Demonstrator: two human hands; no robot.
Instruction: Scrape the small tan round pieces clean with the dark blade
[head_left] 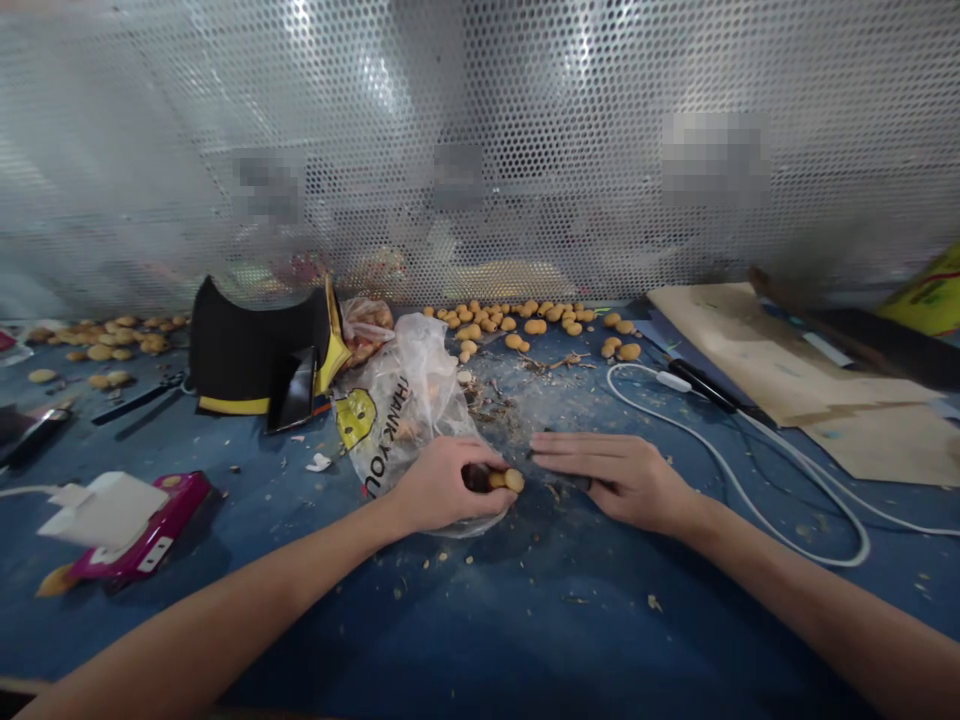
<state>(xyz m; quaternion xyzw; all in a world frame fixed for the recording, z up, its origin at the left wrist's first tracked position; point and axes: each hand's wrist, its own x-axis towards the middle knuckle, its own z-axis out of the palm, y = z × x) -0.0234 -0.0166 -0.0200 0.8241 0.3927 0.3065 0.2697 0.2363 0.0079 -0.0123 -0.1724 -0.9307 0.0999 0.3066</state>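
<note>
My left hand (442,485) is shut on a small nut (495,480), dark brown at one end and pale tan at the other. It rests beside a crumpled clear plastic bag (397,420) printed with a yellow smiley and "THANK YOU". My right hand (619,482) lies palm down on the blue tabletop (480,620), fingers together and pointing towards the nut, with nothing visible in it. Husk scraps (491,405) are scattered just beyond both hands. Several tan nuts (525,320) lie in a loose band at the far edge, and more (112,340) lie at the far left.
A black and yellow pouch (262,350) stands left of the bag. A pink device (146,530) with a white charger (101,510) lies at left. A white cable (750,480) loops to the right, near brown cardboard sheets (787,350). A perforated metal screen (480,150) rises behind the table.
</note>
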